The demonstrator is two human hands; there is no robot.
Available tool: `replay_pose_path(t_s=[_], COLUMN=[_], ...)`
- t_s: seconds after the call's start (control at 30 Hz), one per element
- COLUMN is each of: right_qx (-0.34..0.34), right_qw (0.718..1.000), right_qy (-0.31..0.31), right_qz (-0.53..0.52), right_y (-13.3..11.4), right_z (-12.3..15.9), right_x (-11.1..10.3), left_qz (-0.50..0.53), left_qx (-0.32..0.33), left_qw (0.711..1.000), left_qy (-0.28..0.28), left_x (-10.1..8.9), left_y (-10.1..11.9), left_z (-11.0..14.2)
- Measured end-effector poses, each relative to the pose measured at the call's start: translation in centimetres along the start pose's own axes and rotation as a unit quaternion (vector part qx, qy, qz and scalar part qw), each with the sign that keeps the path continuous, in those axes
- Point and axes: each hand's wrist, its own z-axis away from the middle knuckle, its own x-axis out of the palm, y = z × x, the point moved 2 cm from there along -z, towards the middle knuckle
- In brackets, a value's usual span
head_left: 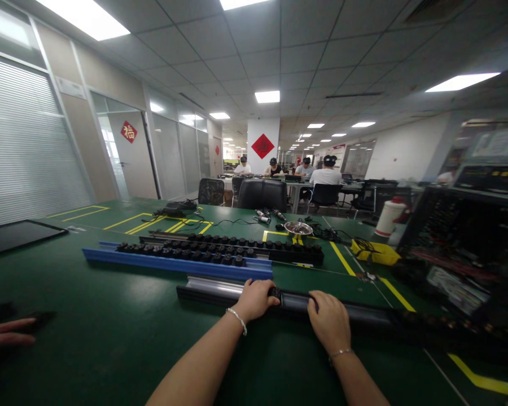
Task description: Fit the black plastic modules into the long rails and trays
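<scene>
A long black rail [364,314] lies across the green table [110,338] in front of me. My left hand [254,300] rests on it, fingers curled over a small black part [275,292] sitting in the rail. My right hand [328,318] lies on the rail just to the right, fingers curled over its far edge. Behind the rail, a blue rail [173,262] and another black rail [245,248] carry rows of several black round parts.
Another person's fingers [4,335] reach in at the left edge. A metal bowl [298,228], cables, a yellow item [375,252], a white bottle [388,217] and a dark equipment rack [461,254] sit at the right. Black chairs and seated people are beyond.
</scene>
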Motion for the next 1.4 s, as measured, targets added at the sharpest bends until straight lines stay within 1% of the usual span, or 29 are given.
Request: replay_pose_path(t_s=[0.33,0.67,1.03,1.4], right_qx=[-0.003,0.007,-0.003,-0.002], right_qw=[1.0,1.0,1.0,1.0], right_qy=[0.005,-0.004,0.01,0.005], right_qz=[-0.007,-0.01,-0.001,-0.005], right_y=[0.0,-0.1,0.3,0.2], right_z=[0.0,0.0,0.0,0.0], right_x=[0.0,-0.2,0.3,0.2], left_qz=[-0.003,-0.002,-0.005,-0.018], left_qx=[-0.013,-0.026,-0.039,-0.061], left_qw=[1.0,1.0,0.999,0.998], left_qy=[-0.007,-0.012,-0.013,-0.015], left_x=[-1.1,-2.0,-3.3,-4.5], left_y=[-2.3,-3.8,-5.6,-7.8], left_z=[0.9,1.6,2.5,3.4])
